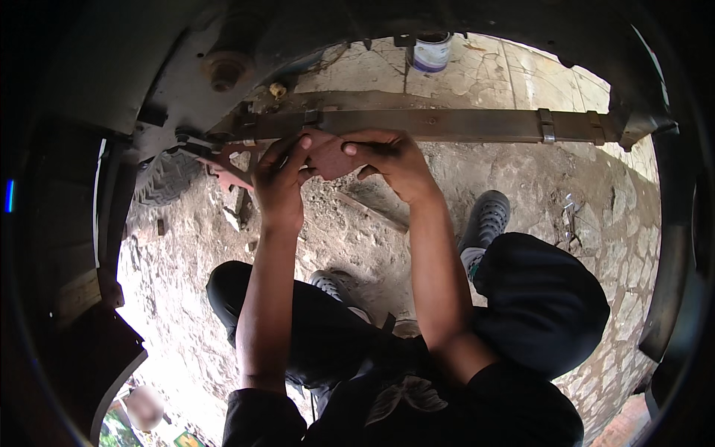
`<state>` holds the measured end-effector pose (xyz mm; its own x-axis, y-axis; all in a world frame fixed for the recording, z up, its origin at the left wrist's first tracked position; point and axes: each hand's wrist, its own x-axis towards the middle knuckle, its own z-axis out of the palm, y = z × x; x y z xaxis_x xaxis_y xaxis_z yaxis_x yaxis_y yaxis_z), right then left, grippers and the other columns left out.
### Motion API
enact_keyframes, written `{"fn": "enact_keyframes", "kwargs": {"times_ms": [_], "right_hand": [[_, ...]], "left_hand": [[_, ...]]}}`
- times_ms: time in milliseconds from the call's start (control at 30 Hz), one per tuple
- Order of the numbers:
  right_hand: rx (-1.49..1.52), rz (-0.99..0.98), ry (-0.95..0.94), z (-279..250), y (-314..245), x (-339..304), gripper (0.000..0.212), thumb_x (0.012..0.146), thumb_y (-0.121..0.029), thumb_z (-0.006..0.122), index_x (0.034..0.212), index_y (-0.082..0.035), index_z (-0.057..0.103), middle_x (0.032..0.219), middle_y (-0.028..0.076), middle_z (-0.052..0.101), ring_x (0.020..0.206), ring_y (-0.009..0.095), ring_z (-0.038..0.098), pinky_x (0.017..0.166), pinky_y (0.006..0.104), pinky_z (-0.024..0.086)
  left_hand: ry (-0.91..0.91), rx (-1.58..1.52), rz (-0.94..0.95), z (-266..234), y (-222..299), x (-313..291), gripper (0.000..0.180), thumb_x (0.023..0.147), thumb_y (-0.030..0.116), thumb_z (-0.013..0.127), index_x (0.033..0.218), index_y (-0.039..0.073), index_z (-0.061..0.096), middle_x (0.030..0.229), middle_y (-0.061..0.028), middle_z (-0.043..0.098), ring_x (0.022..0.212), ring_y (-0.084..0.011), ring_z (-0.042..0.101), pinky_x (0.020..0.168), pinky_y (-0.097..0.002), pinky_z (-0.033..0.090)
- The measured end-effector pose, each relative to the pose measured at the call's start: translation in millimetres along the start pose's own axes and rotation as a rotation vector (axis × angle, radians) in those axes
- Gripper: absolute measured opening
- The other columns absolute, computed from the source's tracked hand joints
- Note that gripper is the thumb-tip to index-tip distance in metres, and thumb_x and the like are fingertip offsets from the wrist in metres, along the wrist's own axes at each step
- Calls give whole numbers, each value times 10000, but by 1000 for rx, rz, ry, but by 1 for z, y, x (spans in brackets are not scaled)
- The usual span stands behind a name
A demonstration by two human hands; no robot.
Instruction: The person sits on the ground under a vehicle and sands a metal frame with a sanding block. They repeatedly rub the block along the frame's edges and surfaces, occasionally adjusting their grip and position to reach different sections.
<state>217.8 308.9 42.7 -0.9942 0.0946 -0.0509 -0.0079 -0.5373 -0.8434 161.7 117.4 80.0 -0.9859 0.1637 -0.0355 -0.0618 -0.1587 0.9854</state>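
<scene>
Between my two raised hands is a small reddish-brown sheet [331, 155] that looks like folded sandpaper. My left hand [281, 175] pinches its left edge between thumb and fingers. Its right edge is gripped by my right hand [395, 162], with the thumb on the near face and the fingers bent over the top. Just beyond the hands runs a long dark metal leaf spring [447, 125] with clamps around it. Beside my left hand is a pinkish-red metal bracket [232, 175].
Dark vehicle bodywork [171, 82] surrounds me above and at the sides. A paint can [431, 54] stands past the leaf spring. On the rough ground [372, 246] lie a thin strip of wood [370, 211] and rubble. A coarse dark round part [165, 179] sits at left.
</scene>
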Motion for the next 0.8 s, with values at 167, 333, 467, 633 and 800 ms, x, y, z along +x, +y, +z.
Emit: {"fn": "enact_keyframes", "kwargs": {"times_ms": [167,333,467,633,800], "right_hand": [[-140,-31,1,-11,7,1,234,910,-147,866,1117,-46,821,998,46,807,839,105,724,669,242,581],[-234,-52,-48,-19,7,0,197,907,-133,858,1074,-36,819,962,40,802,846,98,712,694,254,567],[-267,-27,-99,-18,-1,-5,202,890,-125,855,1053,-16,806,956,45,790,841,96,700,711,269,554],[-184,35,-264,-12,6,-10,395,831,-233,916,1133,-26,766,990,35,773,880,114,704,742,289,567],[-353,137,-185,-10,13,-4,382,875,-153,889,1195,-14,733,1069,47,768,936,107,691,773,271,558]], "left_hand": [[-100,42,-33,-8,-3,-5,233,966,157,813,1158,38,756,1064,-72,783,950,-146,745,778,-306,623],[-181,61,-90,-1,-1,-18,303,978,119,783,1263,55,700,1123,-77,760,1005,-150,739,821,-305,637],[-164,73,-110,-2,1,-24,229,977,95,786,1194,45,736,1120,-73,793,985,-134,752,751,-269,632],[-211,105,-126,-11,-12,-28,240,993,127,781,1207,23,749,1124,-84,786,953,-135,749,763,-281,636],[-121,122,-150,-11,-11,-27,284,1027,212,750,1210,-5,752,1131,-100,773,1005,-174,749,821,-319,633]]}}
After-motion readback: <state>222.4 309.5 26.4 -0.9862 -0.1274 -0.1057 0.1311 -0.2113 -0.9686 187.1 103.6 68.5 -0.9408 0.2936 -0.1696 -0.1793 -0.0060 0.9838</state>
